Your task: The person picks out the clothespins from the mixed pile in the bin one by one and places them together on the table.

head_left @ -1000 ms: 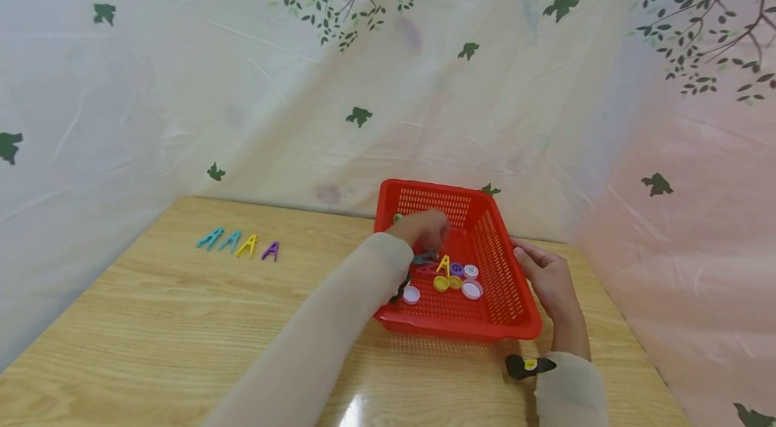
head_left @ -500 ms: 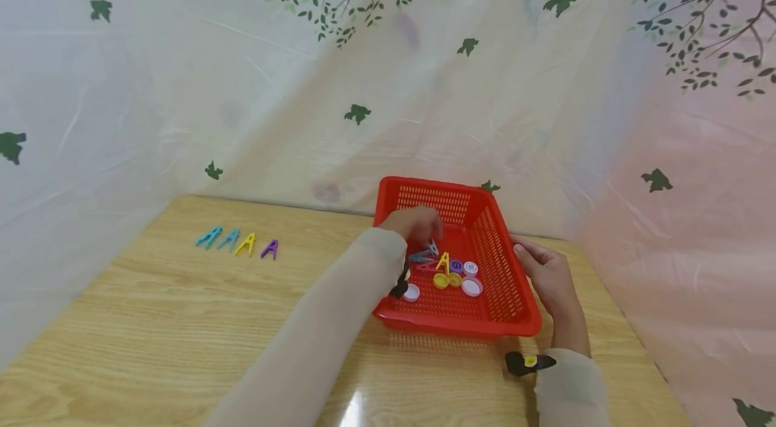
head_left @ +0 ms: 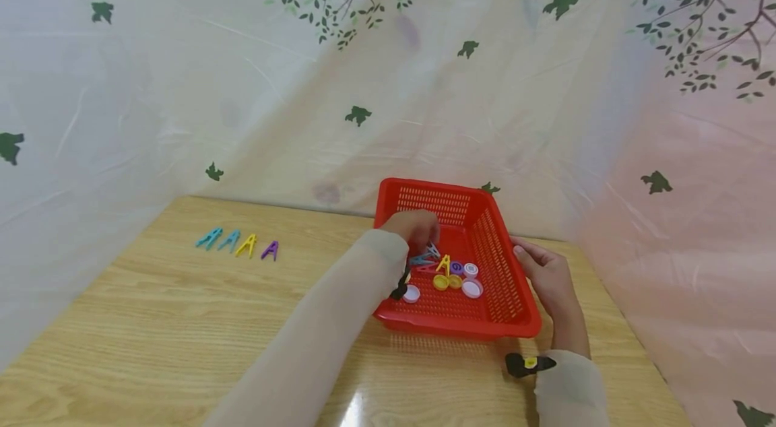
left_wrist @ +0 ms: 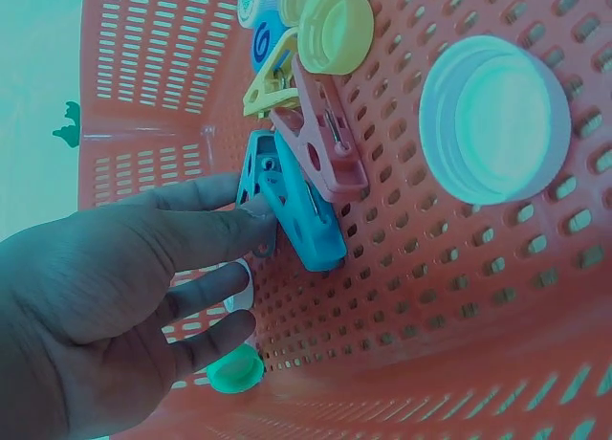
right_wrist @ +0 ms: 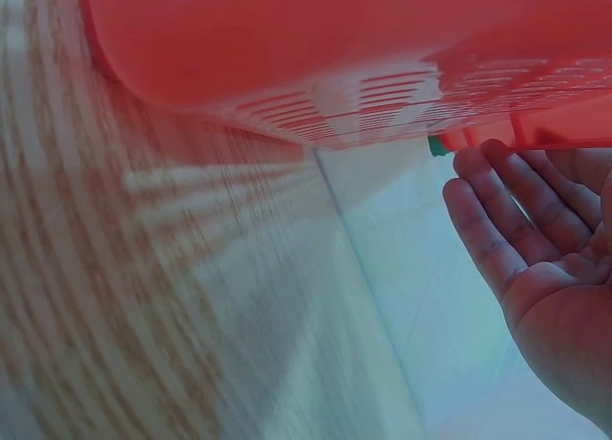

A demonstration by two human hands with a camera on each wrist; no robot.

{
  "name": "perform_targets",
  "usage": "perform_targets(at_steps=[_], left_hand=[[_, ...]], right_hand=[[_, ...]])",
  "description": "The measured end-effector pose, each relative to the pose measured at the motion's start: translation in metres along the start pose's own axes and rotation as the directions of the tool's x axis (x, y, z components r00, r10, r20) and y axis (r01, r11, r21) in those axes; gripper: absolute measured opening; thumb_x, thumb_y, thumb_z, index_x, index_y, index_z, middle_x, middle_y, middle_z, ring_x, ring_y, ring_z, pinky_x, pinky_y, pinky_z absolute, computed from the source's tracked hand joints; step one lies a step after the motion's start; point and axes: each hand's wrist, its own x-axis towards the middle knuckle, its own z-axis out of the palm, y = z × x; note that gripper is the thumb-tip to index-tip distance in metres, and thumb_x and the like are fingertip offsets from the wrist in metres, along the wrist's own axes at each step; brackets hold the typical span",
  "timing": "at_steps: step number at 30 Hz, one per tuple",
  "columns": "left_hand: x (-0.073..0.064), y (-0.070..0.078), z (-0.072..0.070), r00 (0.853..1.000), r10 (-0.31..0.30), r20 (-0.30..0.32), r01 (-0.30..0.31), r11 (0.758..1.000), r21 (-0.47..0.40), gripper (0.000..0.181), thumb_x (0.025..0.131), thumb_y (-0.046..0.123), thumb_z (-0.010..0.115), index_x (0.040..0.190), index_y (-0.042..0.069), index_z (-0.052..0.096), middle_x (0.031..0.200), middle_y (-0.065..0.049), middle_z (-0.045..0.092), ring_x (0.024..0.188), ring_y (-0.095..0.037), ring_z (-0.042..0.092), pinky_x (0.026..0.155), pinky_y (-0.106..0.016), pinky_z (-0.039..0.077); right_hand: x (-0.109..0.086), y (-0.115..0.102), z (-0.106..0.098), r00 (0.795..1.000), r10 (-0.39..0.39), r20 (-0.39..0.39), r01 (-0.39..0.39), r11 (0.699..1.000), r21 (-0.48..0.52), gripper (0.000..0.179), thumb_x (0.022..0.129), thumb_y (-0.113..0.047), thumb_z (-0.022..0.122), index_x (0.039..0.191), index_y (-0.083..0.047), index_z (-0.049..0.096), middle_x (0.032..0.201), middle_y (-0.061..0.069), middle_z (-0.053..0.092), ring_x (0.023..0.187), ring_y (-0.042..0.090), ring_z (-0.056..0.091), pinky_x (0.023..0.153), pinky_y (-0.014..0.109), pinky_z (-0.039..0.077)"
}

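My left hand (head_left: 415, 226) reaches into a red plastic basket (head_left: 457, 327). In the left wrist view, its thumb and index finger pinch a grey-blue clothespin (left_wrist: 256, 163); the other fingers stay extended. Against that one leans a brighter blue clothespin (left_wrist: 311, 220), with a pink clothespin (left_wrist: 325, 139) and a yellow clothespin (left_wrist: 273, 81) just beyond. My right hand (head_left: 548, 275) holds the basket's right rim, thumb on top and fingers underneath, as the right wrist view shows.
Bottle caps lie in the basket, among them a white cap (head_left: 411, 293), a yellow cap (head_left: 440, 282) and a green cap (left_wrist: 234, 368). Left on the wooden table (head_left: 242, 319) stand two teal clothespins (head_left: 209, 238), a yellow clothespin (head_left: 246, 245) and a purple clothespin (head_left: 270, 250) in a row. A patterned curtain hangs behind.
My left hand's fingers, spread above the clothespins half a second ago, have come down and closed on the grey-blue one. The right hand keeps its place at the rim.
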Motion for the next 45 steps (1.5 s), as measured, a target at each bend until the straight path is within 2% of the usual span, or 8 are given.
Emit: perform_targets(at_steps=[5, 14, 18, 25, 28, 32, 37, 45], left_hand=[[-0.003, 0.003, 0.001, 1.000, -0.013, 0.001, 0.013, 1.000, -0.009, 0.032, 0.081, 0.011, 0.085, 0.108, 0.021, 0.071, 0.106, -0.002, 0.065, 0.102, -0.026, 0.059, 0.074, -0.040, 0.056], [-0.004, 0.005, 0.003, 1.000, -0.007, -0.007, 0.007, 0.999, 0.036, 0.028, 0.083, 0.012, 0.084, 0.106, 0.019, 0.072, 0.103, -0.002, 0.065, 0.099, -0.025, 0.060, 0.073, -0.038, 0.057], [-0.003, 0.004, 0.004, 1.000, 0.006, -0.008, -0.006, 0.997, 0.082, 0.025, 0.083, 0.013, 0.085, 0.103, 0.020, 0.072, 0.102, -0.002, 0.065, 0.098, -0.024, 0.060, 0.072, -0.037, 0.056], [0.000, 0.003, 0.004, 1.000, 0.029, -0.010, -0.027, 0.993, 0.113, 0.031, 0.080, 0.020, 0.088, 0.105, 0.024, 0.070, 0.101, 0.002, 0.066, 0.097, -0.022, 0.061, 0.072, -0.038, 0.057], [0.002, 0.004, 0.003, 0.999, 0.053, -0.001, -0.052, 0.988, 0.147, 0.028, 0.082, 0.022, 0.087, 0.104, 0.023, 0.069, 0.100, 0.003, 0.067, 0.096, -0.021, 0.062, 0.074, -0.038, 0.057], [0.005, 0.005, 0.002, 0.993, 0.116, 0.003, -0.115, 0.973, 0.199, 0.024, 0.085, 0.026, 0.085, 0.103, 0.022, 0.069, 0.097, 0.004, 0.068, 0.093, -0.019, 0.063, 0.076, -0.034, 0.056], [0.009, 0.005, 0.004, 0.987, 0.157, -0.031, -0.150, 0.974, 0.170, 0.024, 0.083, 0.028, 0.086, 0.100, 0.023, 0.070, 0.095, 0.005, 0.068, 0.091, -0.018, 0.065, 0.075, -0.035, 0.057], [0.018, 0.010, 0.004, 0.953, 0.273, -0.131, -0.237, 0.942, 0.239, 0.019, 0.086, 0.030, 0.084, 0.092, 0.023, 0.068, 0.091, 0.005, 0.067, 0.086, -0.016, 0.064, 0.079, -0.034, 0.058]], right_hand=[[-0.001, 0.000, -0.001, 1.000, 0.009, 0.004, -0.009, 1.000, -0.008, 0.056, 0.102, -0.043, 0.060, 0.146, -0.007, 0.057, 0.128, 0.000, 0.070, 0.099, -0.001, 0.067, 0.083, 0.020, 0.056], [-0.001, 0.001, -0.001, 1.000, 0.009, -0.003, -0.009, 1.000, -0.017, 0.056, 0.102, -0.042, 0.060, 0.146, -0.007, 0.057, 0.131, 0.003, 0.069, 0.099, -0.001, 0.067, 0.083, 0.019, 0.056], [-0.001, 0.002, 0.000, 1.000, 0.014, 0.001, -0.014, 1.000, -0.024, 0.055, 0.103, -0.043, 0.059, 0.146, -0.009, 0.057, 0.137, 0.010, 0.065, 0.100, -0.002, 0.067, 0.083, 0.019, 0.055], [-0.001, 0.002, 0.000, 1.000, 0.017, 0.005, -0.016, 0.999, -0.030, 0.054, 0.103, -0.042, 0.058, 0.147, -0.010, 0.057, 0.139, 0.012, 0.064, 0.100, -0.002, 0.066, 0.083, 0.019, 0.055], [-0.002, 0.002, 0.000, 1.000, 0.011, 0.003, -0.011, 1.000, -0.024, 0.054, 0.103, -0.042, 0.059, 0.146, -0.009, 0.057, 0.135, 0.008, 0.066, 0.099, -0.002, 0.066, 0.083, 0.019, 0.055], [-0.002, 0.002, 0.001, 1.000, 0.000, 0.000, 0.000, 1.000, -0.019, 0.053, 0.103, -0.041, 0.060, 0.145, -0.007, 0.058, 0.130, 0.004, 0.069, 0.099, -0.002, 0.067, 0.083, 0.019, 0.056], [-0.002, 0.002, 0.000, 1.000, -0.002, 0.004, 0.002, 1.000, -0.017, 0.053, 0.103, -0.041, 0.060, 0.145, -0.007, 0.058, 0.128, 0.000, 0.070, 0.099, -0.002, 0.067, 0.083, 0.019, 0.056], [-0.001, -0.002, 0.000, 1.000, 0.019, 0.010, -0.019, 0.999, -0.039, 0.052, 0.104, -0.041, 0.058, 0.147, -0.011, 0.057, 0.138, 0.012, 0.064, 0.100, -0.002, 0.066, 0.082, 0.019, 0.055]])
